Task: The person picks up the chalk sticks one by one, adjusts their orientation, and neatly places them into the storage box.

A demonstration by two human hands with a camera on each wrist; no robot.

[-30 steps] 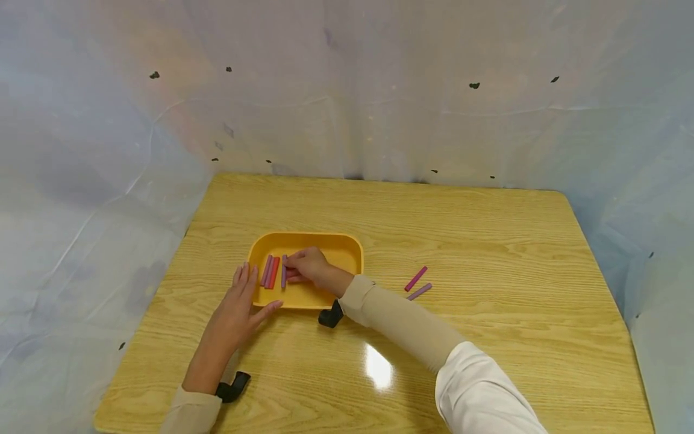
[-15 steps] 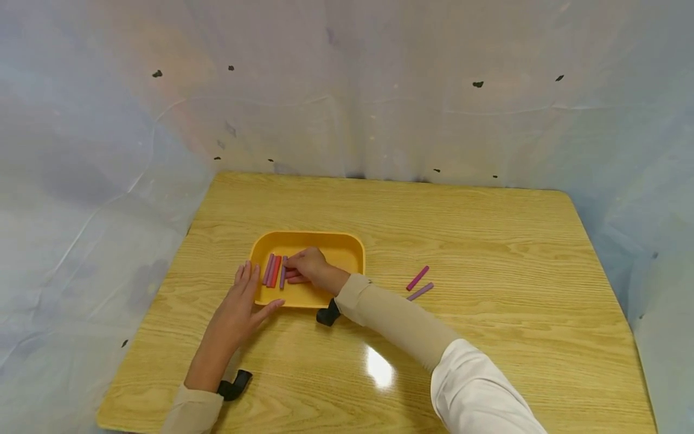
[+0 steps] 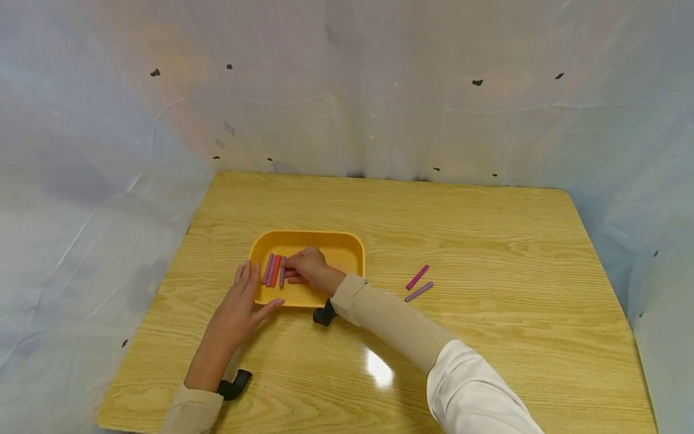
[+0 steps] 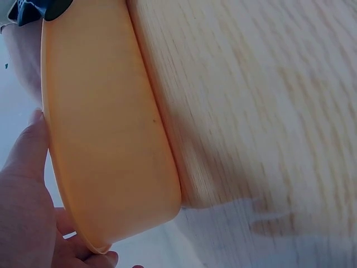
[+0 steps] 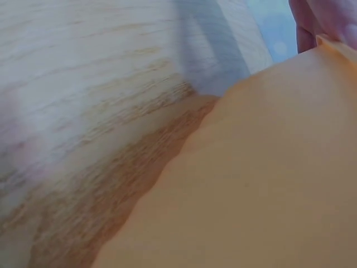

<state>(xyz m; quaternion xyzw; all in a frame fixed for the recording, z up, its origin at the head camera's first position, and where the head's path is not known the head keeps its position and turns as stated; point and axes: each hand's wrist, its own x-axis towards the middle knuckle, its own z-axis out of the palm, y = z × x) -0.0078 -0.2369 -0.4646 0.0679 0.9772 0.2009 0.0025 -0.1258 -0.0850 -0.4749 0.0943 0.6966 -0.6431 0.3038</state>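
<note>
A yellow plastic tray point(image 3: 341, 250) sits on the wooden table. Inside it, at the left end, a red stick point(image 3: 275, 271) lies beside pinkish-purple sticks point(image 3: 268, 269). Just right of these, my right hand point(image 3: 310, 266) pinches the upper part of a slim purple stick point(image 3: 282, 277); whether this touches the tray floor is unclear. My left hand point(image 3: 238, 310) rests at the tray's near left corner with its fingers extended. In the left wrist view, its thumb point(image 4: 30, 145) lies against the rim. The right wrist view shows mostly the tray's outer wall point(image 5: 251, 184), hiding the right fingers.
A magenta stick point(image 3: 417, 277) and a purple stick point(image 3: 419, 292) lie on the table point(image 3: 488, 271) right of the tray. Black wrist-worn pieces, one point(image 3: 235, 386) on the left and one point(image 3: 325, 313) on the right, hang below the sleeves. Pale sheeting point(image 3: 347, 90) surrounds the table.
My right hand and the purple stick have shifted very slightly left, toward the red stick. My right forearm has also moved a little left. The left hand keeps its place on the tray.
</note>
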